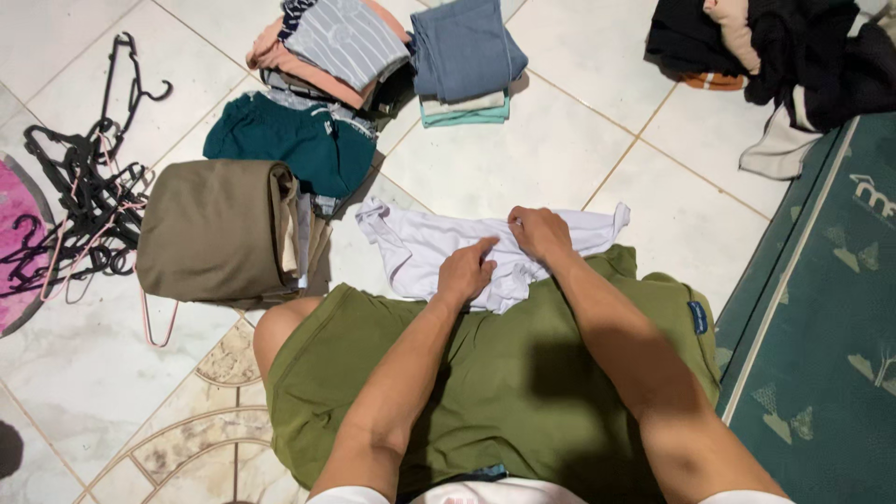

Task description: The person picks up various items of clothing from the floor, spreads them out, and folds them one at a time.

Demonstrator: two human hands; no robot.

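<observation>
Bare white floor tile (551, 149) lies open ahead of the white garment (420, 247). To the left, the olive folded pile (210, 229) and teal shorts (280, 140) block the way; clothes hangers (84, 201) clutter the far left. A green mat (821, 308) borders the right side.

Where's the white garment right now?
In the head view, the white garment lies centre frame on the tiled floor, just beyond the person's knees, under the left hand and right hand, right of the folded olive-brown stack.
</observation>
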